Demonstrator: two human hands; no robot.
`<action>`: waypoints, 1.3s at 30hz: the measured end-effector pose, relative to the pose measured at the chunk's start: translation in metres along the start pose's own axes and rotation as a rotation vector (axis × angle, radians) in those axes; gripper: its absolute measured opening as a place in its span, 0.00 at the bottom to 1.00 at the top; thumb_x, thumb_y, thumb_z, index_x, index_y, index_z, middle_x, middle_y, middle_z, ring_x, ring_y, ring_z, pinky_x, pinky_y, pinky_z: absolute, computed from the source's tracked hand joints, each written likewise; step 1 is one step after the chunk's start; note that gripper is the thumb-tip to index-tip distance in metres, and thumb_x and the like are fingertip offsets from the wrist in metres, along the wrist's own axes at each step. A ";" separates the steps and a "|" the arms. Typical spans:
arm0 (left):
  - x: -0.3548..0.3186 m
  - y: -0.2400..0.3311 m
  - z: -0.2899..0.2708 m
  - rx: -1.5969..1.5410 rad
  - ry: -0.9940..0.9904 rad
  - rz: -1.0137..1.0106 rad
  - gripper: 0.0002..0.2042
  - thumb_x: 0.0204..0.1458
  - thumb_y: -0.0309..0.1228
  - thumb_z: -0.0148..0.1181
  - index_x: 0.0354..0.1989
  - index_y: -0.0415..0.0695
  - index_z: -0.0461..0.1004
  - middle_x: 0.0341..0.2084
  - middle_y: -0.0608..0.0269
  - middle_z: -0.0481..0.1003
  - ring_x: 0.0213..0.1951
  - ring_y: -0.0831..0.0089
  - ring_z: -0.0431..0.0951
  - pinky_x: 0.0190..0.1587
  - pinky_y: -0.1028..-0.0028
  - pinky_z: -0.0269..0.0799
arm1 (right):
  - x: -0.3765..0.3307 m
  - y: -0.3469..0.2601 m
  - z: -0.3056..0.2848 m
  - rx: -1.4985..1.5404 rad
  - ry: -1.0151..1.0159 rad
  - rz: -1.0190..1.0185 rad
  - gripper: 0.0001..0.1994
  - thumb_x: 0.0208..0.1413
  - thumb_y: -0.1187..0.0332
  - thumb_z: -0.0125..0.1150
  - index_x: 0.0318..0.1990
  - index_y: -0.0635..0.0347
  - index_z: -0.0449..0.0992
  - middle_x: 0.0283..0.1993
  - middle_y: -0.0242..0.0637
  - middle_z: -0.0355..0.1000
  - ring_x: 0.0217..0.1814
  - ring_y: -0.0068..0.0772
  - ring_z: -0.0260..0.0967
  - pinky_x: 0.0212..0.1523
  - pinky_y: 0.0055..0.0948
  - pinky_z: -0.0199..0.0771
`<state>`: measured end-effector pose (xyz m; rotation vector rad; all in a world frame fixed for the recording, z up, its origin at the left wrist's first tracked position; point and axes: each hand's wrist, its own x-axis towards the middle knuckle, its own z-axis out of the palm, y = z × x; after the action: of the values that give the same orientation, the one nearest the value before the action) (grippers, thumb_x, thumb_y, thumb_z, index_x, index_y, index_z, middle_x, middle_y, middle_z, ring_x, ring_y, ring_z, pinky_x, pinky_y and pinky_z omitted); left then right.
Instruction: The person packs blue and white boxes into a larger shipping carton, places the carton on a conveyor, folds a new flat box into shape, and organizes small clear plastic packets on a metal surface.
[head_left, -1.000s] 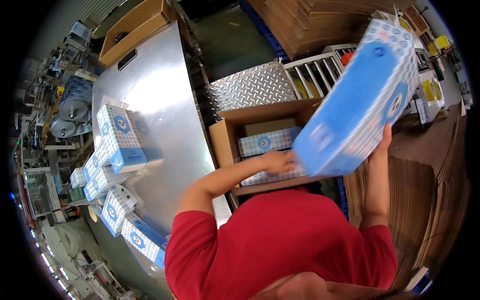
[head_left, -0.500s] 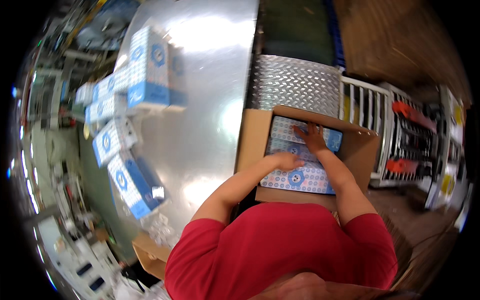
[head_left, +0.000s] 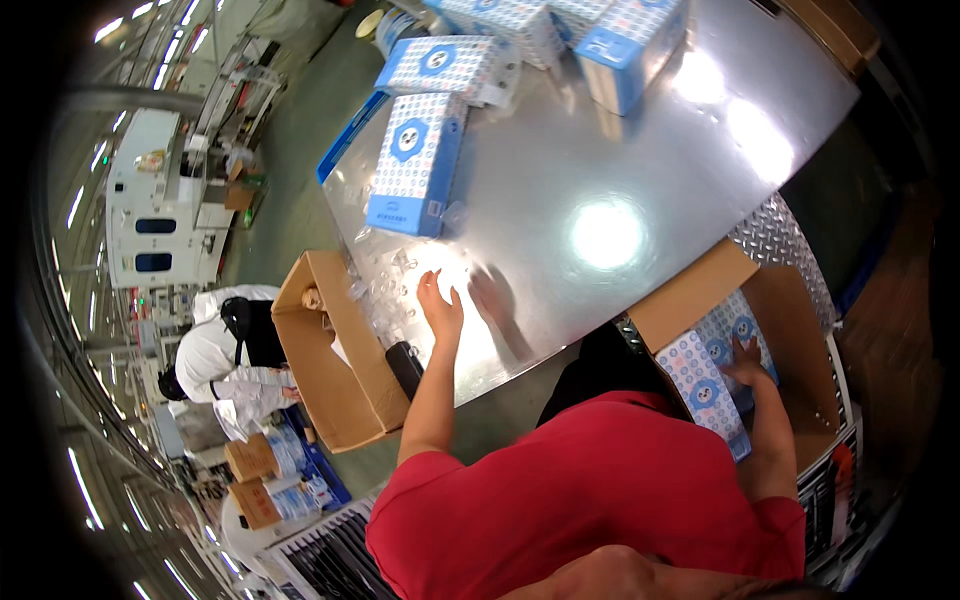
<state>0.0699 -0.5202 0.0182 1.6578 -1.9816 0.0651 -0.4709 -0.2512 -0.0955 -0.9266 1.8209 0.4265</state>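
My left hand point(head_left: 440, 308) is raised over the shiny metal table point(head_left: 540, 180), fingers apart and holding nothing; its reflection shows beside it. Beyond it a blue-and-white patterned package point(head_left: 412, 165) lies on the table, touching another one point(head_left: 440, 62). My right hand point(head_left: 743, 364) reaches into an open cardboard box point(head_left: 805, 345) at the right, fingers spread on the packages inside. One patterned package point(head_left: 700, 390) shows along the box's near left side, and another point(head_left: 741, 318) lies beyond it.
Crumpled clear plastic bits point(head_left: 385, 270) lie along the table's left edge. Past that edge stands a second open cardboard box point(head_left: 340, 385), with a person in white point(head_left: 235, 350) behind it. More packages point(head_left: 625, 45) sit at the table's far side. A treadplate point(head_left: 785, 235) borders the right box.
My view has turned left. My left hand has come out of the box and over the table. My right hand stays on the packages in the box.
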 end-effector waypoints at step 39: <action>0.020 -0.029 -0.068 -1.735 0.338 -0.785 0.22 0.56 0.23 0.43 0.61 0.41 0.54 0.62 0.54 0.53 0.61 0.55 0.58 0.61 0.59 0.58 | -0.128 -0.297 -0.088 0.009 0.288 -1.162 0.15 0.54 0.70 0.53 0.49 0.65 0.69 0.47 0.46 0.70 0.44 0.46 0.69 0.44 0.36 0.70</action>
<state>0.1205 -0.5197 0.0762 0.8597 -0.4203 -1.1775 -0.2755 -0.4476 0.0927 -1.8902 1.2128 -0.4647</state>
